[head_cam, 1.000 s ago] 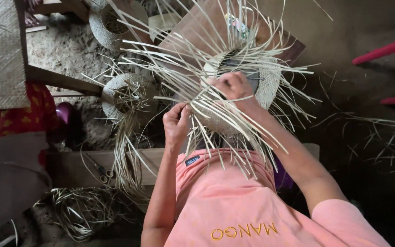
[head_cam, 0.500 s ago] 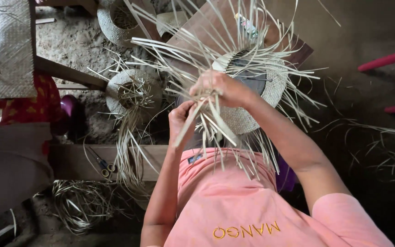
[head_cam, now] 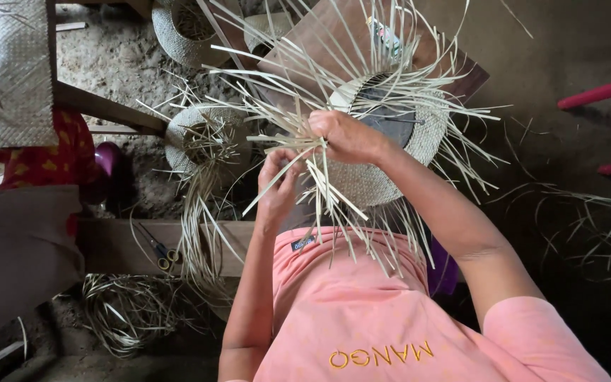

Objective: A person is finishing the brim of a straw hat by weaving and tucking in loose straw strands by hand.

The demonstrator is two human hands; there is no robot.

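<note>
A half-woven straw hat (head_cam: 380, 180) rests over a dark form in front of me, with long loose pale strips (head_cam: 284, 92) fanning out all around its edge. My right hand (head_cam: 348, 136) lies on the hat's left edge, fingers closed on a bunch of these strips. Just below and to its left, my left hand (head_cam: 277, 185) pinches a few strips, one of which sticks out diagonally. The two hands are almost touching. My pink shirt fills the bottom of the view.
Two other unfinished woven hats (head_cam: 206, 138) (head_cam: 185, 28) lie to the left on the sandy ground. Small scissors (head_cam: 160, 253) rest on a wooden beam, with a tangle of strips (head_cam: 129, 311) below. There is a woven mat (head_cam: 8, 71) at top left and red bars (head_cam: 602, 90) at right.
My right hand has slid left along the hat's edge and gathered strips. My left hand has risen to meet it, so the hands are now close together.
</note>
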